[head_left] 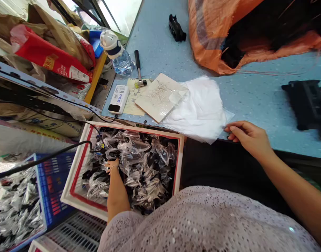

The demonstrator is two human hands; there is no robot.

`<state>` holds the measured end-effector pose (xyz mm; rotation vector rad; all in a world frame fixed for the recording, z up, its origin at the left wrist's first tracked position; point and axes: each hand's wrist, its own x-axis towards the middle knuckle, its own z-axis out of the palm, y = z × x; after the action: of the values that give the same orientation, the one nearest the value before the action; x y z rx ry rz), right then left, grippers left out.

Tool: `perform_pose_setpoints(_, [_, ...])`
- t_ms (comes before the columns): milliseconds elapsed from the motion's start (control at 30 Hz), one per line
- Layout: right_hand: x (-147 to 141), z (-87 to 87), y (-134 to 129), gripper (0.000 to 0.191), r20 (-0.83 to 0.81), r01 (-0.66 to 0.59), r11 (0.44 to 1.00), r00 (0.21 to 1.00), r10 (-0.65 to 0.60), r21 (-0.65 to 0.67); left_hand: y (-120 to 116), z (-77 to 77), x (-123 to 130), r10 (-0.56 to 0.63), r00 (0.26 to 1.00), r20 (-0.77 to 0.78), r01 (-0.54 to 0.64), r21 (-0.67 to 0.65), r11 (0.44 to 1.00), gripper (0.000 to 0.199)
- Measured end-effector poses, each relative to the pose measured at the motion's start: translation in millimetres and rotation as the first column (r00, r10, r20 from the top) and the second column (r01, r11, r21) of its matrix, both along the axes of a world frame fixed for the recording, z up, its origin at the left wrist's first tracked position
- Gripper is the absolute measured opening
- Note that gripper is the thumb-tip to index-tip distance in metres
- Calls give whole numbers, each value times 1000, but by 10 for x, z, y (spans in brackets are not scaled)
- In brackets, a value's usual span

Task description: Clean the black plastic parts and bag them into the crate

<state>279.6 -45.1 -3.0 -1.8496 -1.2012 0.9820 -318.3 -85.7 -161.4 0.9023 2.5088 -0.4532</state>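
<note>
Clear plastic bags, knotted loosely around dark items, lay heaped in a white crate with a red inner border. The left hand, a thin bracelet at its wrist, was sunk among them with its fingers partly buried; whether it had hold of a bag could not be told. The right hand lay half-curled at the edge of a pale blue speckled table, its fingertips touching a crumpled sheet of white plastic film; any pinch on the film could not be made out.

Also on the table: a square cream tile dusted with pale specks, partly over the film; a handwritten yellow paper note; a white power bank; a black-handled hammer; a clear water bottle; two black plastic parts; an orange woven sack. Left of the crate stood a blue plastic crate of similar bags.
</note>
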Motion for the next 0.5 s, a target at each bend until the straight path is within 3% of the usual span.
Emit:
perform_pose_setpoints(100, [25,0,-16,22,-27,-49,999,998,49,22,169,-47,368,149,985,-91,-139,107,984,72])
perform_pose_setpoints(233, [66,-62,6,29,-77,-52,999,996,53,15,290,-342,1030,97,995,-8,-93,208,974,77])
perform_pose_setpoints(300, [55,-111,21,32,-114,-65,997,991,68,31,313,-385,1229,72,997,40,-79,231,970,79])
perform_pose_setpoints(367, [28,-131,16,33,-159,-93,994,982,101,58,326,-293,1337,73,994,78,-90,246,965,80])
perform_pose_setpoints(433, [37,-93,-12,32,-179,-152,983,969,169,105,345,-106,1412,75,990,116,-103,261,960,81])
perform_pose_setpoints(500, [156,20,-59,29,-89,-259,946,956,280,195,375,108,1501,62,988,144,-102,293,951,83])
